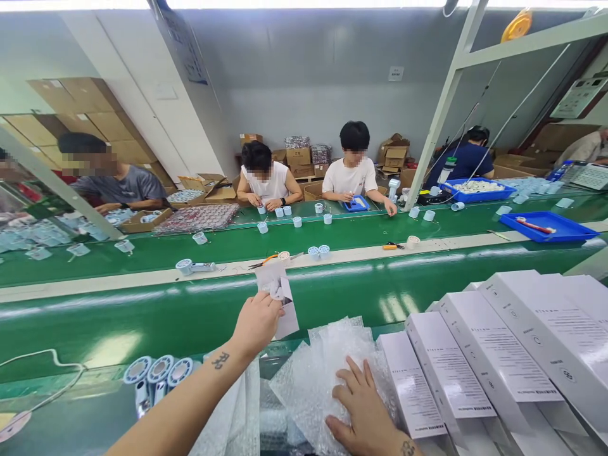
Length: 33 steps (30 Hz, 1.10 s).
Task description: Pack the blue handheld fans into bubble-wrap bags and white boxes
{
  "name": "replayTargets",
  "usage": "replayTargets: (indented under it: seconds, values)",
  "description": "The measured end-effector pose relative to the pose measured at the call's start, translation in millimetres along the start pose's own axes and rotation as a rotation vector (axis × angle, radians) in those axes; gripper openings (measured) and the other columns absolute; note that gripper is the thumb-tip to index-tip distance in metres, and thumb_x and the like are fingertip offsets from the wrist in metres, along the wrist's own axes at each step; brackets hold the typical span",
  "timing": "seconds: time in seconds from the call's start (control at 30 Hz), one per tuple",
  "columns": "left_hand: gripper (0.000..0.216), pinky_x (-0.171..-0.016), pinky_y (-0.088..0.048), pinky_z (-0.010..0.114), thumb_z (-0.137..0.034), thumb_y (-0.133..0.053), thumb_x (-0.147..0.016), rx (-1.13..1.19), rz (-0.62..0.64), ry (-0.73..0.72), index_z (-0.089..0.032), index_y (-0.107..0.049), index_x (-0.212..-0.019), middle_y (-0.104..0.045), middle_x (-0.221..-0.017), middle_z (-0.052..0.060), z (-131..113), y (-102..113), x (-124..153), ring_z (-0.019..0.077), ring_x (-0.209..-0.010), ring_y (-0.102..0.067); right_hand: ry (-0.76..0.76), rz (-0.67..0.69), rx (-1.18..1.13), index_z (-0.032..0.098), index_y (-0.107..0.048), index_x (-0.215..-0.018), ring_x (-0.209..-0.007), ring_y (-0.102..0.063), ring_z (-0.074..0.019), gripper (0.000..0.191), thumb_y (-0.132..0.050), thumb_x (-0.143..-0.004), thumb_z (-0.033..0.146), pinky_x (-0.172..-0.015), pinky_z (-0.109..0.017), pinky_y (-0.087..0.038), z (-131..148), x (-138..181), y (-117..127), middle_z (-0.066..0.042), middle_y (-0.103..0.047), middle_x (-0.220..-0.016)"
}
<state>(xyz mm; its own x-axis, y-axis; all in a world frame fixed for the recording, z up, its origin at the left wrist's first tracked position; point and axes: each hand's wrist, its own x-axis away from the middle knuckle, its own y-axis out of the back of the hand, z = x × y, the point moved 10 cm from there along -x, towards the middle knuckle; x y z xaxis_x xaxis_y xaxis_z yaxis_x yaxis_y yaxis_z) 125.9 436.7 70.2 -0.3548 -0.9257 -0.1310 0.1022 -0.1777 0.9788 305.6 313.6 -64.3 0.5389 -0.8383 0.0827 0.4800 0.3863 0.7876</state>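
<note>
My left hand (259,322) reaches out over the green belt. Its fingers are closed on a white printed box (287,324) with a picture on its face; the hand covers part of it. My right hand (358,405) lies with spread fingers on a loose pile of clear bubble wrap bags (327,354). Just right of that hand stands a row of white printed cartons (411,383), leaning one against another. Left of my left forearm, several light blue handheld fans (160,368) lie side by side, and more bubble wrap (232,411) is beneath the forearm.
Beyond the green belt (142,329), a pale ledge (351,253) carries a blue fan (190,267), pliers and round parts. Co-workers (354,171) sit along the far side. A blue tray (546,227) stands at right. A white cable (57,358) lies at left.
</note>
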Motion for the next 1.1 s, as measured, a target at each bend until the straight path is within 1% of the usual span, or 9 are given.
replayTargets:
  seconds: [0.2, 0.37, 0.6, 0.67, 0.7, 0.77, 0.83, 0.93, 1.1]
  values:
    - [0.018, -0.079, -0.046, 0.036, -0.014, -0.05, -0.086, 0.031, 0.157, 0.063, -0.014, -0.068, -0.088, -0.072, -0.089, 0.015, 22, -61, -28, 0.0285, -0.095, -0.058, -0.042, -0.001, 0.022, 0.028, -0.06, -0.104, -0.143, -0.016, -0.0365, 0.024, -0.056, -0.082, 0.036, -0.111, -0.066, 0.002, -5, 8, -12, -0.002, -0.052, -0.137]
    - [0.019, -0.087, -0.044, 0.036, -0.014, -0.05, -0.086, 0.103, 0.255, 0.036, -0.013, -0.067, -0.094, -0.07, -0.101, 0.016, 28, -75, -16, 0.0274, -0.103, -0.057, -0.152, -0.226, 0.102, 0.024, -0.063, -0.099, -0.135, -0.036, -0.0336, 0.022, -0.056, -0.083, 0.037, -0.113, -0.056, -0.019, -26, 20, -10, -0.008, -0.059, -0.127]
    - [0.032, -0.094, -0.045, 0.04, -0.025, -0.035, -0.094, 0.221, 0.264, 0.169, -0.016, -0.065, -0.103, -0.068, -0.104, 0.013, 13, -52, 101, 0.0251, -0.106, -0.058, -0.158, -0.331, 0.183, 0.02, -0.063, -0.091, -0.127, -0.043, -0.0394, 0.027, -0.059, -0.082, 0.046, -0.105, -0.061, -0.027, -31, 27, -12, -0.013, -0.062, -0.117]
    - [0.039, -0.097, -0.045, 0.041, -0.033, -0.055, -0.084, 0.277, 0.315, 0.17, -0.02, -0.058, -0.12, -0.065, -0.121, 0.011, -21, -73, 140, 0.0259, -0.115, -0.056, -0.141, -0.345, 0.196, 0.02, -0.062, -0.091, -0.126, -0.044, -0.0376, 0.019, -0.056, -0.083, 0.036, -0.105, -0.059, -0.029, -30, 27, -12, -0.013, -0.062, -0.116]
    - [0.061, -0.1, -0.042, 0.048, -0.036, -0.068, -0.071, 0.308, 0.366, 0.158, -0.021, -0.053, -0.128, -0.058, -0.133, 0.012, -41, -91, 157, 0.0319, -0.124, -0.049, -0.134, -0.357, 0.202, 0.02, -0.062, -0.09, -0.126, -0.044, -0.0369, 0.017, -0.055, -0.084, 0.033, -0.105, -0.058, -0.029, -29, 27, -11, -0.014, -0.062, -0.117]
    - [0.092, -0.109, -0.017, 0.068, -0.023, -0.078, -0.051, 0.402, 0.527, 0.212, -0.021, -0.044, -0.136, -0.044, -0.147, 0.016, -69, -135, 184, 0.041, -0.137, -0.031, -0.126, -0.377, 0.214, 0.019, -0.062, -0.09, -0.126, -0.043, -0.0364, 0.017, -0.053, -0.084, 0.031, -0.105, -0.057, -0.03, -27, 27, -8, -0.015, -0.061, -0.117]
    - [0.082, -0.111, -0.003, 0.066, -0.011, -0.069, -0.055, 0.56, 0.484, 0.296, -0.022, -0.048, -0.133, -0.051, -0.141, 0.014, -76, -159, 191, 0.0358, -0.136, -0.036, -0.122, -0.378, 0.217, 0.018, -0.062, -0.091, -0.126, -0.042, -0.036, 0.017, -0.052, -0.084, 0.03, -0.105, -0.056, -0.029, -24, 28, -6, -0.015, -0.061, -0.117]
    - [0.059, -0.114, -0.008, 0.06, -0.005, -0.054, -0.064, 0.688, 0.394, 0.348, -0.023, -0.057, -0.12, -0.064, -0.126, 0.009, -58, -169, 186, 0.0274, -0.124, -0.052, -0.127, -0.359, 0.194, 0.02, -0.063, -0.091, -0.13, -0.037, -0.0363, 0.015, -0.053, -0.083, 0.028, -0.108, -0.059, -0.022, -19, 30, -1, -0.011, -0.062, -0.118]
    - [0.057, -0.104, -0.04, 0.047, -0.037, -0.06, -0.072, 0.929, 0.194, 0.418, -0.017, -0.05, -0.125, -0.063, -0.126, 0.013, -9, -134, 164, 0.03, -0.117, -0.058, -0.156, -0.288, 0.137, 0.024, -0.063, -0.09, -0.127, -0.039, -0.0364, 0.014, -0.058, -0.081, 0.033, -0.105, -0.06, -0.023, -17, 28, 2, -0.004, -0.062, -0.123]
